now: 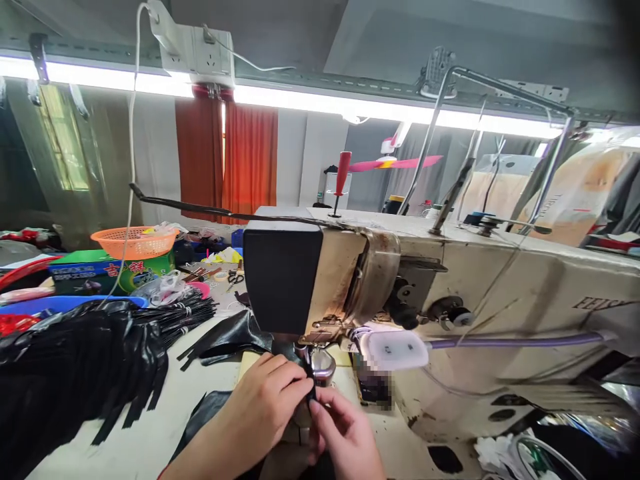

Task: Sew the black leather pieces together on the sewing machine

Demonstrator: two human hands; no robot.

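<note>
Just in front of the needle area of a sewing machine (345, 267), both my hands pinch a narrow black strip (311, 388) that looks like leather. My left hand (270, 393) closes on it from the left, thumb and forefinger together. Lower and to the right, my right hand (345, 427) grips the strip's near part between thumb and fingers. Much of the strip is hidden by the fingers. Black glossy pieces (233, 340) lie on the table to the left of the machine, one partly under my left forearm.
A large heap of black strips (90, 360) covers the left of the table. Behind it stand an orange basket (135, 241) and a green box (80, 267). A small lamp (395, 349) on a purple cable juts out near my right hand. A red-handled screwdriver (343, 175) stands atop the machine.
</note>
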